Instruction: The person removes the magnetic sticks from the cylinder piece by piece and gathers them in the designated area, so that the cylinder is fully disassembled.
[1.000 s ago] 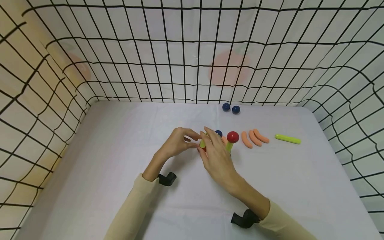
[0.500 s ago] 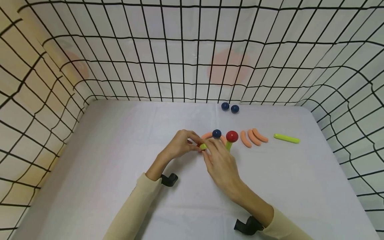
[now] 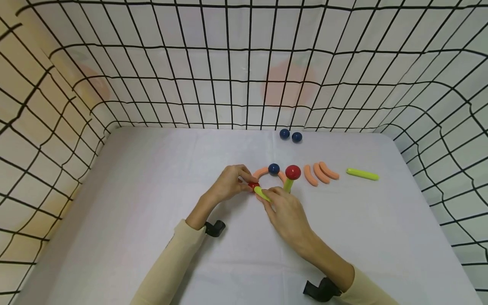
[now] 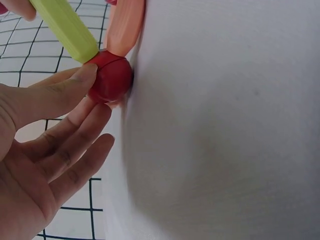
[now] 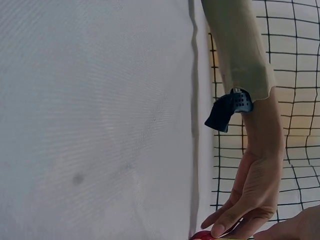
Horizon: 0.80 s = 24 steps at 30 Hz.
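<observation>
One red ball sits near the middle of the head view, pinched between the thumb and fingers of your left hand; in the left wrist view, your lower fingers are spread apart beneath it. Your right hand, just right of centre, has its fingers clamped on a green stick, whose far end meets that ball. An orange curved stick also meets the ball, at the top of the left wrist view. Behind your hands, a blue ball joins two orange curved pieces into an arch. Just right of it, a second green stick rises with a red knob on top, its foot hidden by your right hand. Further right on the white counter lie three loose orange sticks and a lone green rod; two blue beads rest at upper centre, before the black mesh.
</observation>
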{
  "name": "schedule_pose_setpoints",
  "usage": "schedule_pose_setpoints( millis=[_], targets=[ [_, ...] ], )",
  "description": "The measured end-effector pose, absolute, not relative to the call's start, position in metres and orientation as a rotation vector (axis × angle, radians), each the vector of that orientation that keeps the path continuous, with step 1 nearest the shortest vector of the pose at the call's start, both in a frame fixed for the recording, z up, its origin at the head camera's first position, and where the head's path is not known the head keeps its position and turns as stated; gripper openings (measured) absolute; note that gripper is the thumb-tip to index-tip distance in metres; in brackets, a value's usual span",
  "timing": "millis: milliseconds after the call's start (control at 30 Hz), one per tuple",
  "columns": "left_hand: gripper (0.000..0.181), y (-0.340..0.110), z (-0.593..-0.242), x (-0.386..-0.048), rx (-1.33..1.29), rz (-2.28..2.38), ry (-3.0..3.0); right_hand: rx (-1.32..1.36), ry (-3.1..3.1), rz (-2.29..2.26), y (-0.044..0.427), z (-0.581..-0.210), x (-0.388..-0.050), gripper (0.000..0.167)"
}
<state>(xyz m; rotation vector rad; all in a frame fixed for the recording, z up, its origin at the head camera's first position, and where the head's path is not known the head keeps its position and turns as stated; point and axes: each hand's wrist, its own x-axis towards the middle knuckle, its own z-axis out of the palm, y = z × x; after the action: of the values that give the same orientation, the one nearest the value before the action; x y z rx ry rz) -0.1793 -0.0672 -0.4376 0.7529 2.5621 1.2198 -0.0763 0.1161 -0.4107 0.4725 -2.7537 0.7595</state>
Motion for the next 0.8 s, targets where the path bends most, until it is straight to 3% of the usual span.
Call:
schedule_pose_setpoints(
  millis=[800],
  targets=[
    [0.027, -0.0613, -0.4369, -0.1762, 0.815, 1.047, 2.697, 0.47, -2.776, 0.801, 0.1205, -0.419, -0.084, 0.031]
  ],
)
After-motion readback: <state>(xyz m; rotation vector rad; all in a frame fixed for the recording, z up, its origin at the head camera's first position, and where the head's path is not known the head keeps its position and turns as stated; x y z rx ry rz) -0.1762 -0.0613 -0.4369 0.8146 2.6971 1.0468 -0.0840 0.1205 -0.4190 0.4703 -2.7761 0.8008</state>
